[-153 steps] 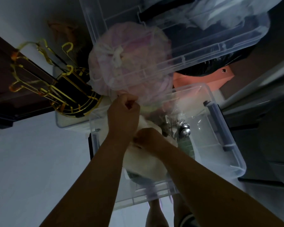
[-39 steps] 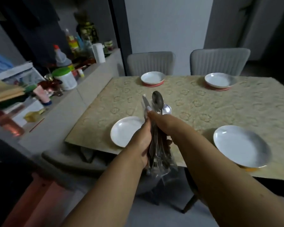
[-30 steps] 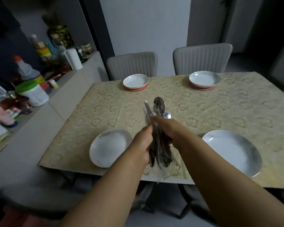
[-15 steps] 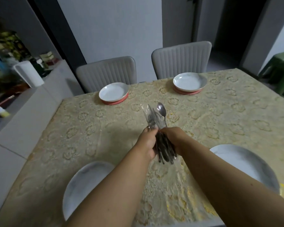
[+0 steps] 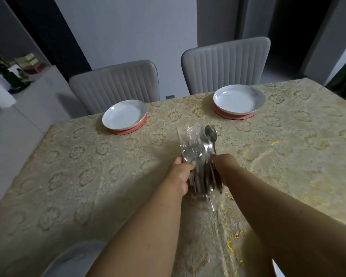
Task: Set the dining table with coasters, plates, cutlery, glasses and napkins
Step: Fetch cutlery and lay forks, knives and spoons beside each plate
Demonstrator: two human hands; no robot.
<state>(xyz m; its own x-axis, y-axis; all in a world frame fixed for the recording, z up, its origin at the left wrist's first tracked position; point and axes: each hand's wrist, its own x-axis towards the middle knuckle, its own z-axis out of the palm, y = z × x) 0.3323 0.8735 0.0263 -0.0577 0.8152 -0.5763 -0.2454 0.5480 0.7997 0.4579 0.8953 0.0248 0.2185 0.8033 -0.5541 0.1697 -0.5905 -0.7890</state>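
Bare table (image 5: 88, 176) lies open left and right of the hands; at the far edge two plates (image 5: 124, 114) (image 5: 239, 99) on coasters block, a gap between them

Three white plates (image 5: 124, 115), two red coasters (image 5: 234, 116), two grey chairs (image 5: 116, 87), one cutlery bundle (image 5: 200, 160)

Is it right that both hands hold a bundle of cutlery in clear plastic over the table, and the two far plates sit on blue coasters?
Not quite. In the head view both hands, left hand and right hand, hold the cutlery bundle over the table, but the far plates sit on red coasters, not blue.
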